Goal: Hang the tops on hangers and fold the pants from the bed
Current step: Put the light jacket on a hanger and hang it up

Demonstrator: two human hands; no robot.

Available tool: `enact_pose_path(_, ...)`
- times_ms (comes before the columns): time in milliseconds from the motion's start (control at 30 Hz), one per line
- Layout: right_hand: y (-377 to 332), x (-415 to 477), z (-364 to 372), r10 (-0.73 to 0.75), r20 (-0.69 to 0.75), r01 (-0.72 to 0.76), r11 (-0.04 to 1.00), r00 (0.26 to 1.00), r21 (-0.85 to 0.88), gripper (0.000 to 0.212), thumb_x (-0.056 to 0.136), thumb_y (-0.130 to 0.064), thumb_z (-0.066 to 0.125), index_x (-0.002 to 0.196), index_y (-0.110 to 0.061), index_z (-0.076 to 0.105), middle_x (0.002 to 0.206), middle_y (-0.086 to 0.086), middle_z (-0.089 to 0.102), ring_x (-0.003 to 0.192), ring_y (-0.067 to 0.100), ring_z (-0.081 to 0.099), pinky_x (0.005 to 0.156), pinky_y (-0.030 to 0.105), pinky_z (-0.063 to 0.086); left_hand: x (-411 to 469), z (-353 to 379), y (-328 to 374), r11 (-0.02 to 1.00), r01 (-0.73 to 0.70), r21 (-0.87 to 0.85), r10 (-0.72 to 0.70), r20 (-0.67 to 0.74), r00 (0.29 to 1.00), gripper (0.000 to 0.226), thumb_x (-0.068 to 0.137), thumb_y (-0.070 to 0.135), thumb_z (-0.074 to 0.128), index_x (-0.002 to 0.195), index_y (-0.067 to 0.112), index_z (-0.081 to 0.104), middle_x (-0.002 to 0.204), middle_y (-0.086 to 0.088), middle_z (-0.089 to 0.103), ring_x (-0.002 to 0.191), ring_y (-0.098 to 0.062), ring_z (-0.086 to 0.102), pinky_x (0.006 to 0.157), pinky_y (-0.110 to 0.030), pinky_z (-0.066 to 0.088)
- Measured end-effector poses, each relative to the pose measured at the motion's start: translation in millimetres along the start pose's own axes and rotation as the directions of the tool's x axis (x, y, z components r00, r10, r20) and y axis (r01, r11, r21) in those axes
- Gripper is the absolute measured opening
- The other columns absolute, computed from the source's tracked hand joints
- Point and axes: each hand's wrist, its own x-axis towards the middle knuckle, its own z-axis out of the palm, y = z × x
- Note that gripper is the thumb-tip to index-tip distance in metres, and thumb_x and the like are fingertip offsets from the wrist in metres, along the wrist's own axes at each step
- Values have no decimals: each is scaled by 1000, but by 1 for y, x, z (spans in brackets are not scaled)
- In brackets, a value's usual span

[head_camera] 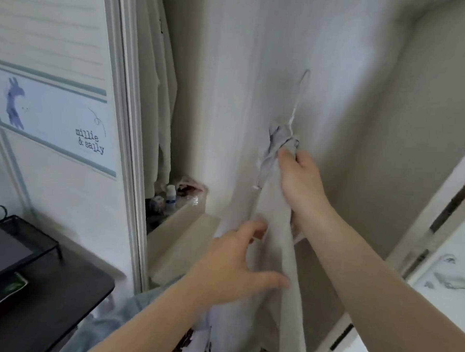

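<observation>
Right hand (300,179) grips top (277,232) at hanger (297,104); left hand (237,262) spread, touching top.

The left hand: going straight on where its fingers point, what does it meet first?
Probably the pale beige cloth top hanging just ahead; the left hand looks nearly on it, though depth is unclear.

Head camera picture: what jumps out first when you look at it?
The right hand, middle of the view, grips a pale top bunched on a white wire hanger. The left hand touches the top lower down. At left hangs a poster with a blue animal.
</observation>
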Motion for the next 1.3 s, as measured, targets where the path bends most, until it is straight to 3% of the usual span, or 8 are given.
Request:
enact_pose_path(167,-53,66,32,-130,-43,131,991,991,25,25,100,-22,45,99,-1,58,86,14,61,79,27,62,72,36,49,44,-42,10,998,-28,61,36,-130,991,96,51,85,68,130,56,21,130,27,45,122,-5,46,104,-37,42)
enact_pose_path(367,-112,152,49,-257,-32,256,966,966,-23,31,88,-27,42,100,-3,59,87,10,57,81,30,62,79,43,54,114,-99,25,970,-52,238,112,-245,963,96,64,80,70,142,41,31,142,19,48,130,-9,47,109,-44,40)
enact_pose_path(567,-189,254,57,-387,-95,390,920,917,21,8,101,-14,43,99,-12,50,80,0,48,70,13,48,60,20,40,210,-159,59,897,-11,442,209,-402,892,48,84,58,64,89,39,20,82,13,53,84,-27,53,76,-37,40)
enact_pose_path(667,-225,298,51,-411,-77,413,911,908,8,23,102,-15,42,79,-15,45,78,2,45,64,15,44,56,24,39,257,-189,79,859,2,513,276,-466,841,25,92,42,56,95,26,38,89,2,60,92,-32,58,70,-35,34)
enact_pose_path(767,-257,340,44,-445,-137,449,893,885,5,15,103,-15,42,105,-7,55,100,14,55,92,28,57,77,31,46,292,-219,98,831,1,556,341,-512,788,18,94,34,53,87,20,44,89,-3,62,94,-35,58,68,-35,34)
enact_pose_path(900,-278,393,37,-437,-231,443,896,869,-29,21,101,-13,48,116,-3,59,125,21,63,118,36,60,97,36,48,324,-250,113,791,9,612,399,-525,752,26,95,34,52,80,20,37,78,2,52,91,-33,58,65,-36,34)
enact_pose_path(1200,-270,452,41,-294,-98,298,954,951,33,33,101,-3,41,130,7,52,117,24,58,121,38,59,84,35,46,351,-272,111,712,50,701,461,-520,719,25,95,37,49,80,22,35,77,4,47,99,-31,58,69,-36,34)
enact_pose_path(1300,-265,458,45,-302,-85,309,946,950,92,20,101,2,35,107,4,55,106,16,53,109,32,60,82,30,42,351,-272,106,699,63,713,460,-515,723,26,96,37,48,80,23,34,74,6,43,99,-31,57,69,-36,32)
